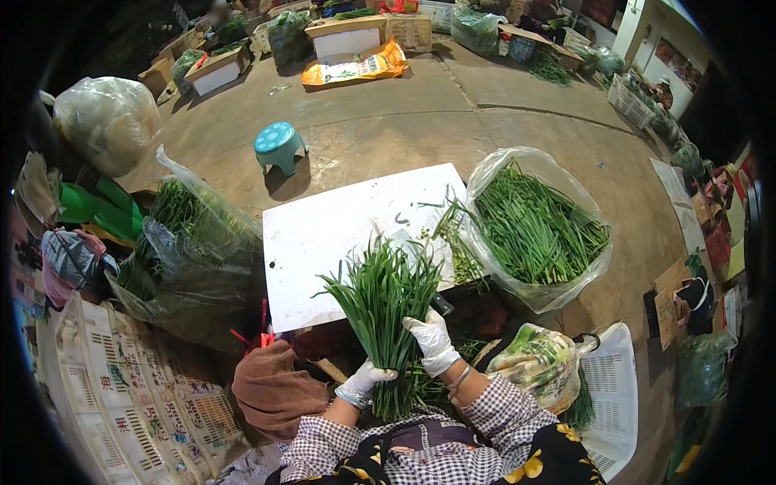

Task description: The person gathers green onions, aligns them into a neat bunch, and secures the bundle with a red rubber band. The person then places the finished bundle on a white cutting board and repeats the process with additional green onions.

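Observation:
My left hand point(368, 383), in a white glove, grips a bunch of garlic chives point(385, 291) low on its stems. The leaves fan out upward over a white board point(321, 242). On the bunch's right side rests my right hand point(433, 342), also gloved, with its thumb against the leaves and some fingers hidden. A black knife handle point(444, 304) shows just beyond this hand; its blade is hidden. Loose trimmings point(464, 257) lie along the board's right side. Beside them stands a clear plastic bag point(545, 297) full of garlic chives point(539, 224).
A plastic bag of greens point(194, 242) and white plastic crates point(139, 388) stand at left. A brown cloth point(279, 388) hangs near my left arm. At right are a patterned bag point(533, 364) and a white basket point(609, 394). A teal stool point(280, 145) stands beyond the board.

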The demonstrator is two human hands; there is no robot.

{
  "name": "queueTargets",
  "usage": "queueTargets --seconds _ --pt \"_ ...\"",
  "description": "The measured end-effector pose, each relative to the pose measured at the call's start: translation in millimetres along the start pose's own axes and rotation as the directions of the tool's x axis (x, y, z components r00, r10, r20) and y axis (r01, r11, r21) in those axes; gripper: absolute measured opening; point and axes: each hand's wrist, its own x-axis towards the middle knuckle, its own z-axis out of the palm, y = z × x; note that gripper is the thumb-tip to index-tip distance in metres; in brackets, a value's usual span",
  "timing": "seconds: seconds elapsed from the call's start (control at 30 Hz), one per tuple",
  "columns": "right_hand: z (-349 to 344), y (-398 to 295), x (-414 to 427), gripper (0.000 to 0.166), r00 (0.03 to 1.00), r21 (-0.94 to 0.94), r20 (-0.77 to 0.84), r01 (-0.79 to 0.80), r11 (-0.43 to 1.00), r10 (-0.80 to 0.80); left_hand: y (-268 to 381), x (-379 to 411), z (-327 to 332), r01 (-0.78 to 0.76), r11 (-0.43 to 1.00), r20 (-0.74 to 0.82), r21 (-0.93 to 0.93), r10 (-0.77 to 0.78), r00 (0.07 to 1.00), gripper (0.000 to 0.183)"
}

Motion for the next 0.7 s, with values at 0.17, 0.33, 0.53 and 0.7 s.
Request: queueTargets --seconds 0.17,0.33,0.53,0.7 --pt "-4 -5 0 0.027 0.996 0.017 0.052 -0.067 0.998 0.066 -8 0 -8 -0.119 0.984 0.053 0.133 0.113 0.992 0.039" --pt "-8 -12 6 0.035 0.988 0.102 0.117 -0.111 0.989 0.099 -5 1 6 -0.085 0.983 -0.028 -0.163 0.082 0.996 0.027" --pt "-20 -47 19 0.068 0.996 -0.105 0.028 0.092 0.99 -0.09 -12 3 -11 -0.012 0.997 -0.021 -0.074 0.011 1.0 0.033" --pt "-23 -108 25 0.052 0.846 -0.649 0.02 0.417 0.637 -0.533 -13 -2 -8 -0.08 0.988 0.002 -0.132 0.081 0.997 0.038"
